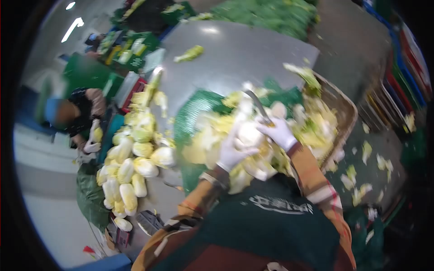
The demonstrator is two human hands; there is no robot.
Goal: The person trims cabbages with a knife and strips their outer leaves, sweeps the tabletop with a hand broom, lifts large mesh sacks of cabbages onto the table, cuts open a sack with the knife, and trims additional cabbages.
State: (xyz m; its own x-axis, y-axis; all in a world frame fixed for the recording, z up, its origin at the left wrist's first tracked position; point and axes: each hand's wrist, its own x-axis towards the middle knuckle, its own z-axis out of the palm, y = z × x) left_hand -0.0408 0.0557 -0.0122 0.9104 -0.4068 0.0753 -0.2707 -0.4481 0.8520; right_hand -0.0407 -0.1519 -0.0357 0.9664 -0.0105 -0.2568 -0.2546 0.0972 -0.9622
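Both my hands wear white gloves. My left hand (pixel 235 147) is wrapped round the left side of a pale cabbage head (pixel 250 135), whose round white end faces up. In my right hand (pixel 277 132) is the handle of a knife with a curved dark blade (pixel 256 104); the blade points up and to the left, just above the cabbage. Loose yellow and white leaves (pixel 205 140) lie around both hands, partly over a green mesh sack (pixel 194 110). Blur hides the finer edges of the leaves.
Trimmed cabbages (pixel 128 170) are piled on the left, with a co-worker (pixel 86 108) beyond them. A basket (pixel 348 113) of leaves stands right of the metal table (pixel 235 49). Green sacks (pixel 266 16) lie at the far edge; stacked crates (pixel 393 90) are at right.
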